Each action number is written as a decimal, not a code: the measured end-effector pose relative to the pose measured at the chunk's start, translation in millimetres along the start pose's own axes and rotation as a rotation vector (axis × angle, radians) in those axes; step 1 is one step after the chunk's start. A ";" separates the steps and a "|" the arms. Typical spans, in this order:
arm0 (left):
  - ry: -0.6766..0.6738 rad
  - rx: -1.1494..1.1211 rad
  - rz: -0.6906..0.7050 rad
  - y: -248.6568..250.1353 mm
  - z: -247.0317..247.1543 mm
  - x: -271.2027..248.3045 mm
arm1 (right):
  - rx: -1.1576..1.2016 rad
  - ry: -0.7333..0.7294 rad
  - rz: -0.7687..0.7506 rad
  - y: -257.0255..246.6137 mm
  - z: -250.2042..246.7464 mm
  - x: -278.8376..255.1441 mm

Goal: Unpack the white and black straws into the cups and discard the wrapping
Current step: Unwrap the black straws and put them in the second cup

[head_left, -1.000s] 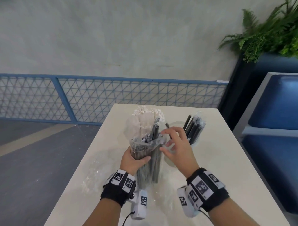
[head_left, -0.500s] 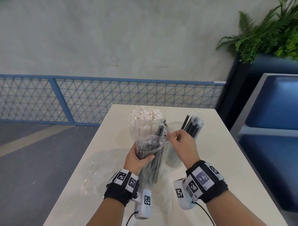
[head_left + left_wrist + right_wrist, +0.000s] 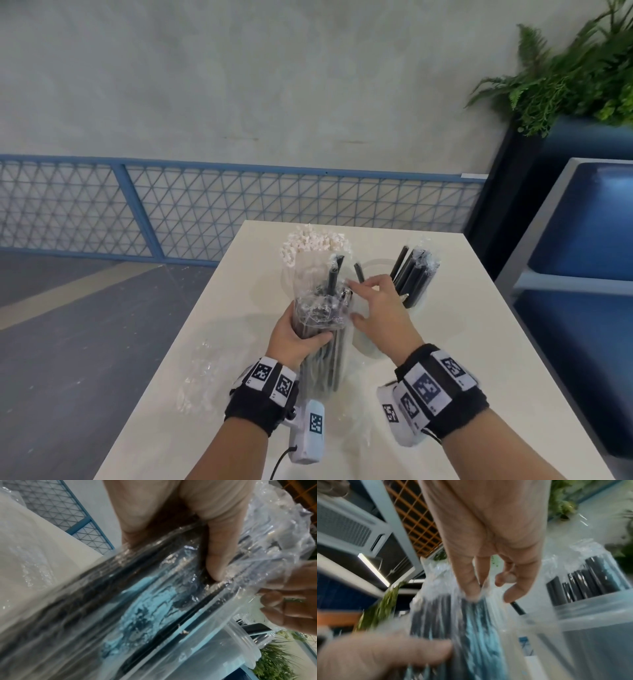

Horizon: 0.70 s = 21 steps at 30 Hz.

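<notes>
A wrapped bundle of black straws [image 3: 320, 346] is gripped upright in the curled left hand [image 3: 294, 337]. Its clear wrapping [image 3: 322, 308] is pinched at the top by the right hand [image 3: 380, 315]. Just beyond the right hand, cups [image 3: 416, 305] are seen on the table [image 3: 462, 342].

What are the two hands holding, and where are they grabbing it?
The left hand grips the plastic pack of black straws around its middle. The right hand reaches the pack's open top; whether it holds anything cannot be told.
</notes>
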<state>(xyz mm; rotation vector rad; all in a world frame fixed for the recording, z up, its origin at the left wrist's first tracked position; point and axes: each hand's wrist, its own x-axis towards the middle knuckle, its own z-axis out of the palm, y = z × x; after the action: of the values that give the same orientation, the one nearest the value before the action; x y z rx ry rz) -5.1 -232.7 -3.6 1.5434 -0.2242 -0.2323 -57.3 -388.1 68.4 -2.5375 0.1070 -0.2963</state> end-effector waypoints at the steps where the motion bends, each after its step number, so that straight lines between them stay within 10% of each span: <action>1: 0.000 0.012 -0.003 -0.5 -1.3 0.8 | -0.034 -0.053 -0.004 -1.1 -1.5 1.3; 8: 0.046 0.053 -0.019 -7.7 -8.2 3.2 | 0.377 -0.212 0.096 -5.4 -20.0 17.2; 21: -0.064 0.116 0.028 -4.2 -7.8 -6.4 | 0.236 -0.338 0.152 -4.3 -14.5 19.1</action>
<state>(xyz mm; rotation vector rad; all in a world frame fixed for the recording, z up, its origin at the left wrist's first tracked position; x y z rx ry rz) -9.0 -223.5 -7.9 1.6481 -0.3138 -0.2504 -42.0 -395.1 86.1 -2.2926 0.1248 0.1716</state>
